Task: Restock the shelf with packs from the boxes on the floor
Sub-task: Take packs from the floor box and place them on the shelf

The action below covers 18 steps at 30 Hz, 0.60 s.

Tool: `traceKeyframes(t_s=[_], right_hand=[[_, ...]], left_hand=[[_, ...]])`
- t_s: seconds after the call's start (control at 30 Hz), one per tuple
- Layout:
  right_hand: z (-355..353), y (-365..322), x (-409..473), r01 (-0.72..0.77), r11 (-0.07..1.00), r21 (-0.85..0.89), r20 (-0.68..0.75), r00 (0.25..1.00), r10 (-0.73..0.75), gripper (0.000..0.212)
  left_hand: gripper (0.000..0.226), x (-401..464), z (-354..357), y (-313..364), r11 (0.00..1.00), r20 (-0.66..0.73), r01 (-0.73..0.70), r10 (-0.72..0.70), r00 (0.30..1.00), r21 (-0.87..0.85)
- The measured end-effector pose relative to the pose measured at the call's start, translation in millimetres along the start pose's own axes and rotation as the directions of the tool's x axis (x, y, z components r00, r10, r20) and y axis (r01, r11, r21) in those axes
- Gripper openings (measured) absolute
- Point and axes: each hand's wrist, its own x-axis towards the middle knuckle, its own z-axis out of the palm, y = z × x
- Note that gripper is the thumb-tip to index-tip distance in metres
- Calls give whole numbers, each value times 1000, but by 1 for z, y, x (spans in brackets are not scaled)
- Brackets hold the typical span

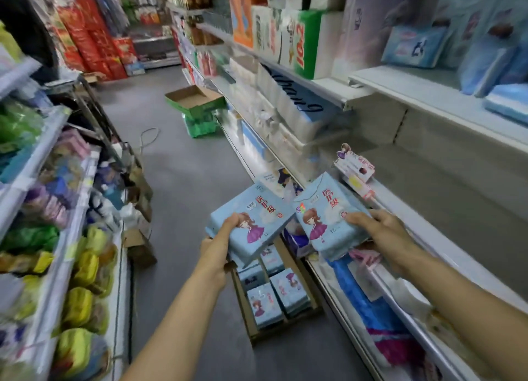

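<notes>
Two hands up over the aisle, each gripping a flat light-blue plastic pack with a cartoon girl: left hand (221,239) curls around the left pack (251,223), thumb on top; right hand (381,235) clamps the right pack (328,212) beside the grey metal shelf (428,186). Below sits the open brown cardboard box (247,309) of matching packs; farther down, a green carton (197,99)

bare shelf (445,180), hanging tags (354,166) at edge

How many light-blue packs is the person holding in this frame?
2, possibly more stacked beneath: one pack in the left hand, another pack in the right hand, near the shelf edge.
</notes>
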Motion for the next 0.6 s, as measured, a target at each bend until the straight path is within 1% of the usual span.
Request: traceKeyframes(t_s=[0.1, 0.2, 0.27, 0.33, 0.37, 0.47, 0.5, 0.53, 0.57, 0.6], right_hand=[[32, 11, 35, -35, 998, -44, 2, 999, 36, 42], [65, 23, 70, -86, 991, -103, 18, 996, 88, 38], [85, 34, 94, -122, 984, -127, 4, 992, 123, 27], [105, 48, 121, -167, 976, -142, -12, 986, 167, 28], [116, 55, 137, -200, 968, -153, -31, 980, 198, 30], [147, 76, 186, -292, 938, -187, -86, 956, 281, 32], [157, 83, 201, -324, 924, -203, -104, 945, 309, 35], [166, 91, 218, -356, 907, -226, -121, 934, 337, 41], [175, 99, 236, -388, 886, -252, -140, 921, 364, 45], [182, 103, 249, -412, 871, -267, -152, 911, 384, 45]], left_hand=[[57, 48, -8, -7, 998, -73, 39, -43, 996, -48], [65, 94, -13, -15, 991, -153, 88, -102, 983, -97], [73, 127, -15, -18, 983, -192, 134, -157, 969, -127], [77, 163, -16, -19, 970, -176, 205, -226, 958, -129], [75, 184, -16, -18, 964, -168, 237, -256, 952, -124], [55, 251, -17, -18, 942, -180, 314, -330, 927, -116], [48, 271, -16, -18, 933, -182, 339, -357, 916, -124], [47, 296, -16, -21, 922, -184, 364, -384, 905, -132], [50, 317, -14, -22, 909, -189, 394, -414, 891, -135], [57, 335, -13, -24, 901, -193, 415, -434, 880, -129]])
